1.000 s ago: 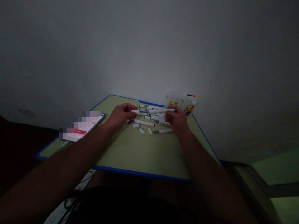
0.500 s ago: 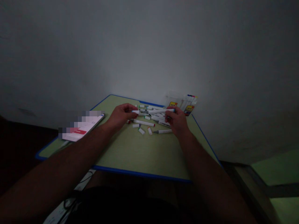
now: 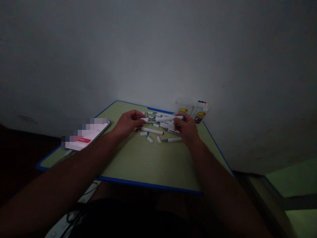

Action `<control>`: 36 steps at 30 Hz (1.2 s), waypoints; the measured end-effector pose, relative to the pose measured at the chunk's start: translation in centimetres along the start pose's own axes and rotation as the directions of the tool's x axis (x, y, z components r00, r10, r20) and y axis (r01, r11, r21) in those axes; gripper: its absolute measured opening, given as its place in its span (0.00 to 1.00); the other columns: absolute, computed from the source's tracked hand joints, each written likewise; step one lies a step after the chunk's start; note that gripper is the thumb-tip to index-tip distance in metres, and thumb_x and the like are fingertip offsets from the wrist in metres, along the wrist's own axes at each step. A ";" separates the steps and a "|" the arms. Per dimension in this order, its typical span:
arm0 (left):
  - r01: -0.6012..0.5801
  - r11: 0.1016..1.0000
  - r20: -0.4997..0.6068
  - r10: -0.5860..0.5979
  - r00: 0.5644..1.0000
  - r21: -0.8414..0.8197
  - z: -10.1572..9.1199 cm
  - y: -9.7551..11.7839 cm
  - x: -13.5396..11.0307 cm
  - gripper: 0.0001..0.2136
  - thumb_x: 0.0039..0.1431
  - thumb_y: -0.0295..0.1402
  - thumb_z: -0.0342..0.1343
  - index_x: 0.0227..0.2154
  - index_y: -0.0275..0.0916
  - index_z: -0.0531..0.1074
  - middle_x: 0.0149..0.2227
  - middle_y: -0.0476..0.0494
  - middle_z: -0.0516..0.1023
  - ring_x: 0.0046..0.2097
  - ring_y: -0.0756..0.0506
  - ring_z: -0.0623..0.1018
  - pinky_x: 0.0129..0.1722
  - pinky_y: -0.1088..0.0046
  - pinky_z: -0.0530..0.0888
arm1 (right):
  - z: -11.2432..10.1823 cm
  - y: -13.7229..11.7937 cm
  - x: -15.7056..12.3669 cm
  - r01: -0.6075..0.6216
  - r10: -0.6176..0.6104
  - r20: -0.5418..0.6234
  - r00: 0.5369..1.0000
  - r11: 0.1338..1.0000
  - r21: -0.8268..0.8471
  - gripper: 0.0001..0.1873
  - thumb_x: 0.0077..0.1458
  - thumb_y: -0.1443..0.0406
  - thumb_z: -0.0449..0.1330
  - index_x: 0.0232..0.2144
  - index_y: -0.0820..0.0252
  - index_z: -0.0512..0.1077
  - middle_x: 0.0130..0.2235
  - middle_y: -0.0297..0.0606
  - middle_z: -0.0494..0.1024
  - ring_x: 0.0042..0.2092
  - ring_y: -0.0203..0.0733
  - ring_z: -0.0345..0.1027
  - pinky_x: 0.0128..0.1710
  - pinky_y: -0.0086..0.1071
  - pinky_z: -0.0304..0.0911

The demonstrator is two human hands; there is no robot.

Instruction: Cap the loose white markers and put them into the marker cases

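Note:
My left hand (image 3: 128, 123) pinches a small white marker cap (image 3: 144, 120) with a blue end. Across from it, my right hand (image 3: 186, 127) grips a white marker (image 3: 167, 118) by its blue-ended right side. The marker's grey tip end points left at the cap, close to it; whether they touch I cannot tell. Under and behind the hands lies a pile of white markers (image 3: 167, 125). In front of them are a capped marker with a red end (image 3: 153, 131), an uncapped marker (image 3: 172, 140) and several loose caps (image 3: 149, 139).
A clear plastic case (image 3: 182, 106) and a clear case holding markers (image 3: 201, 110) stand at the back right by the wall (image 3: 158, 59). A lit tablet or phone (image 3: 89, 134) rests at the table's left. Blue edging (image 3: 148, 186) borders the green table (image 3: 148, 162).
My right hand has moved slightly left, bringing the marker a little nearer to the cap. My left hand has stayed nearly in place.

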State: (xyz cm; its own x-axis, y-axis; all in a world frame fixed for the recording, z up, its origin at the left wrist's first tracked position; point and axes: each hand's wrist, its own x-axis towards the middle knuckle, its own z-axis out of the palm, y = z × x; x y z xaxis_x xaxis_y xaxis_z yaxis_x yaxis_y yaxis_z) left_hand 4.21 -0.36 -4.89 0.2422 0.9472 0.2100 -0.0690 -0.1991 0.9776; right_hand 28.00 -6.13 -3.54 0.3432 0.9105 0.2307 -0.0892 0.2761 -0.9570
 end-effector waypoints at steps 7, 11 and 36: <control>-0.007 0.999 0.018 0.006 1.000 0.032 -0.1 -0.1 0.0 0.13 0.40 0.31 0.67 0.32 0.36 0.75 0.24 0.48 0.77 0.24 0.49 0.74 0.21 0.74 0.68 | -0.2 0.2 0.2 0.004 -0.004 0.027 1.000 1.000 -0.014 0.18 0.37 0.61 0.70 0.31 0.57 0.70 0.21 0.25 0.69 0.23 0.32 0.62 0.19 0.26 0.61; -0.015 1.000 0.023 0.015 1.000 0.010 -0.1 -0.2 0.1 0.13 0.40 0.30 0.67 0.31 0.37 0.74 0.26 0.48 0.78 0.25 0.49 0.74 0.21 0.75 0.68 | -0.2 0.2 0.2 0.002 -0.002 0.034 0.999 1.000 -0.010 0.18 0.36 0.62 0.70 0.31 0.57 0.70 0.20 0.25 0.69 0.23 0.32 0.62 0.19 0.26 0.61; -0.019 0.999 0.024 0.018 1.000 0.051 -0.1 0.1 -0.1 0.12 0.40 0.31 0.68 0.29 0.37 0.74 0.26 0.47 0.78 0.24 0.50 0.74 0.22 0.74 0.68 | 0.0 0.0 -0.3 0.008 -0.010 0.103 0.995 1.000 0.026 0.17 0.37 0.65 0.70 0.32 0.58 0.72 0.25 0.29 0.76 0.28 0.37 0.74 0.21 0.24 0.65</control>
State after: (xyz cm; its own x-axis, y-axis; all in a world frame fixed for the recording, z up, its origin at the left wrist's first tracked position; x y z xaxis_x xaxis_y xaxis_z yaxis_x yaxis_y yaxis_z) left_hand 4.13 -0.45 -4.78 0.2640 0.9373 0.2276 -0.0246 -0.2293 0.9730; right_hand 27.85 -6.39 -3.58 0.2460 0.9345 0.2574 -0.1108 0.2910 -0.9503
